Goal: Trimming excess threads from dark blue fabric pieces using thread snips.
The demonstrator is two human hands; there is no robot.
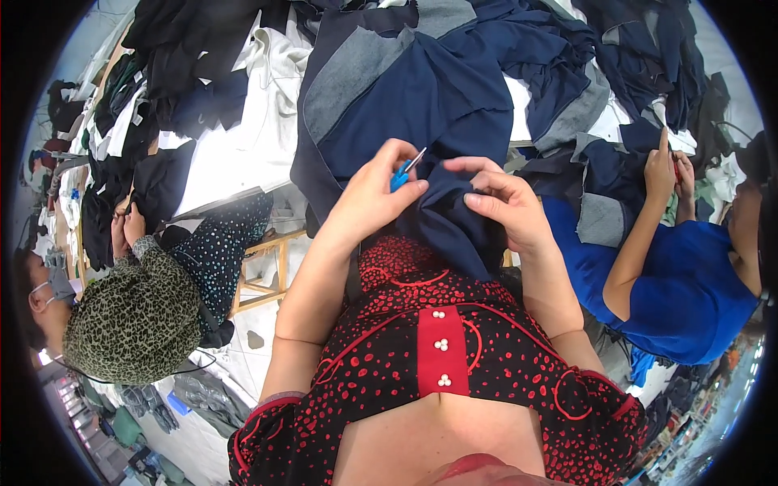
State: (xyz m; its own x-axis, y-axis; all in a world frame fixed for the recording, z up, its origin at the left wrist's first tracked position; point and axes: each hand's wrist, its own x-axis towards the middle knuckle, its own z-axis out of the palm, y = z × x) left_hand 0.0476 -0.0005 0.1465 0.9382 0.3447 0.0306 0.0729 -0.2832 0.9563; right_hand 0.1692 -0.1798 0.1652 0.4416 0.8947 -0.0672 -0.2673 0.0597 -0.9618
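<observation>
My left hand point(371, 194) is closed around small thread snips point(400, 176) with a blue handle. Their metal tip points up and to the right, over the fabric. Beside it, my right hand point(515, 209) pinches a folded part of a navy blue fabric piece point(450, 212), thumb and fingers bent around it. The left thumb lies against or very near the same fold; I cannot tell which. The cloth hangs down in front of me and runs back over the table edge, where a navy garment with grey inner panels point(356, 73) lies spread.
White tabletop point(235, 166) shows between heaps of dark and white clothes point(186, 73). At left, a person in a leopard-print top point(134, 316) handles black cloth. At right, a person in blue point(681, 283) works on navy pieces. A wooden stool point(271, 267) stands under the table.
</observation>
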